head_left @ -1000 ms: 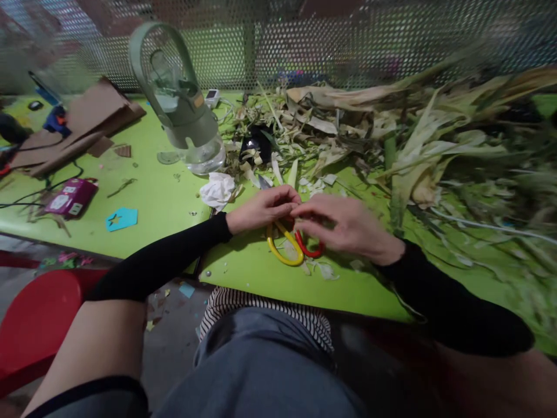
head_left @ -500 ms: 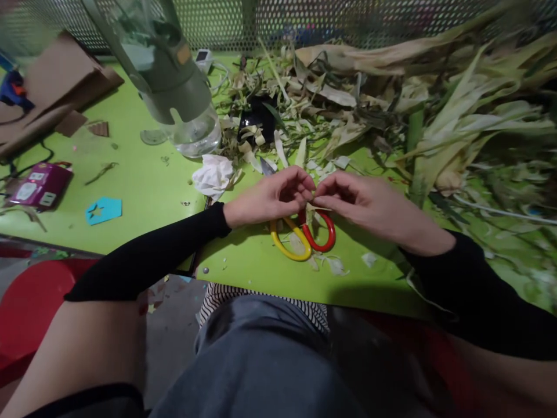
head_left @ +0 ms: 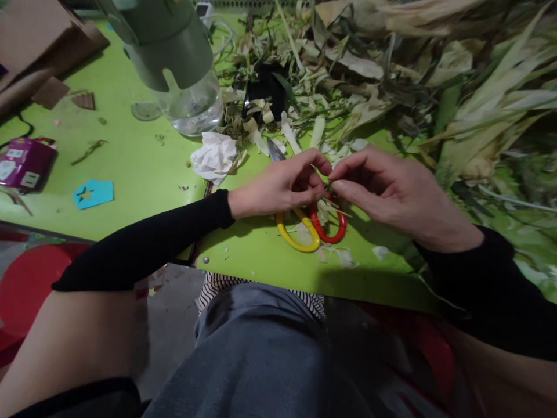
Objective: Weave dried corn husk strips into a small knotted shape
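Note:
My left hand (head_left: pixel 296 183) and my right hand (head_left: pixel 385 188) meet above the table, with their thumbs and forefingers pinched close together. A small pale piece of corn husk (head_left: pixel 325 208) shows just under the fingertips, pinched between them; its upper part is hidden by the fingers. Below my hands lies a pair of scissors (head_left: pixel 300 242) with one yellow and one red handle loop. Their blade tip points away past my left hand, which covers the middle of them. Small husk scraps (head_left: pixel 344 257) lie near the handles.
A heap of dried corn husks (head_left: pixel 369 64) covers the back and right of the green table (head_left: pixel 130 157). A water bottle (head_left: pixel 191 110), crumpled tissue (head_left: pixel 214 157), blue paper piece with a star cutout (head_left: pixel 93 193) and purple box (head_left: pixel 28 164) stand left. A red stool (head_left: pixel 30 290) is below.
My view has tilted down, so the table things sit higher in it. Both hands stay pinched together over the scissors, shifted slightly right; the fingers have moved only a little.

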`<state>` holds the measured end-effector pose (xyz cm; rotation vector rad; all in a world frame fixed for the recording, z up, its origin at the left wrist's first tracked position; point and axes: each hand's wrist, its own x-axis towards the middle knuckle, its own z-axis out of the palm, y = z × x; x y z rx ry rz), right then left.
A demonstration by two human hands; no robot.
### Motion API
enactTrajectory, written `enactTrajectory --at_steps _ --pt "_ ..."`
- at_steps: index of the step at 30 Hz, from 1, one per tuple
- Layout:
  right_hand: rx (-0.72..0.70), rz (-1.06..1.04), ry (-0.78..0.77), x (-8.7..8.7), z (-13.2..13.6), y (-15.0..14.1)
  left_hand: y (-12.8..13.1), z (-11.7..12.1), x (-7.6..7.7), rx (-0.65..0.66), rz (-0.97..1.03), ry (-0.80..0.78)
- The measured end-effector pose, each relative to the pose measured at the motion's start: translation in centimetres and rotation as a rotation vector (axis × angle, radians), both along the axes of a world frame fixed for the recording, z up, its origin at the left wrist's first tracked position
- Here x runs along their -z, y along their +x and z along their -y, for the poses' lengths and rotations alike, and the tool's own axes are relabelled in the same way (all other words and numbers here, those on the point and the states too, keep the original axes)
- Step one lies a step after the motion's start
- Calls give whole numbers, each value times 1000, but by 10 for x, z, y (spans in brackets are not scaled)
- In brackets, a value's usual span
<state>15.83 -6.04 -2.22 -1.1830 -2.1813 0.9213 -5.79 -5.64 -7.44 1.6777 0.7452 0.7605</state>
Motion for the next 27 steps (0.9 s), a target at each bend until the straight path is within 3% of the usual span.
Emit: enactTrajectory --at_steps 4,7,14,19,27 --pt "-168 87 38 -6 -2 2 1 -1 4 -2 67 -55" --pt "-209 145 48 -10 -4 8 0 -1 4 4 81 -78" --pt "-163 214 117 -9 -6 8 -2 -1 1 24 68 -70" --pt "-142 144 125 -4 -1 1 1 0 3 -30 76 -84" --pt "57 104 19 0 -1 4 2 2 0 -71 69 -42"
